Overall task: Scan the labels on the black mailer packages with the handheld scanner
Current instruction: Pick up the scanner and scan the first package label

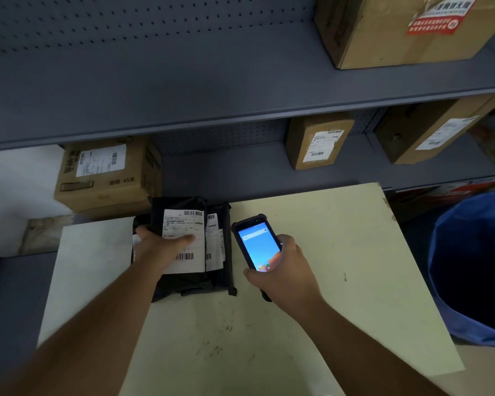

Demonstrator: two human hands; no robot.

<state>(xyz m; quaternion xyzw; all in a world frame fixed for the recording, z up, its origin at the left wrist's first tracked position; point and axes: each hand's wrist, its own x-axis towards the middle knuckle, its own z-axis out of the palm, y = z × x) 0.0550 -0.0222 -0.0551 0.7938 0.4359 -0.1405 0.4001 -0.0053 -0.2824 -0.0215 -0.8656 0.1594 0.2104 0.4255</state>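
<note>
- Head view: The scanning step looks about to start. The black mailer packages [183,247] lie stacked in the middle of the frame on the pale table [312,281], white labels facing up.
- The left hand [160,247] is pressed flat on the top label [187,224], fingers spread open, thumb across the paper.
- The right hand [283,270] is wrapped tight around the handheld scanner [256,242], just right of the stack, screen lit blue.
- Next, I think the scanner must tip toward the barcode, and the thumb should slide off it.
</note>
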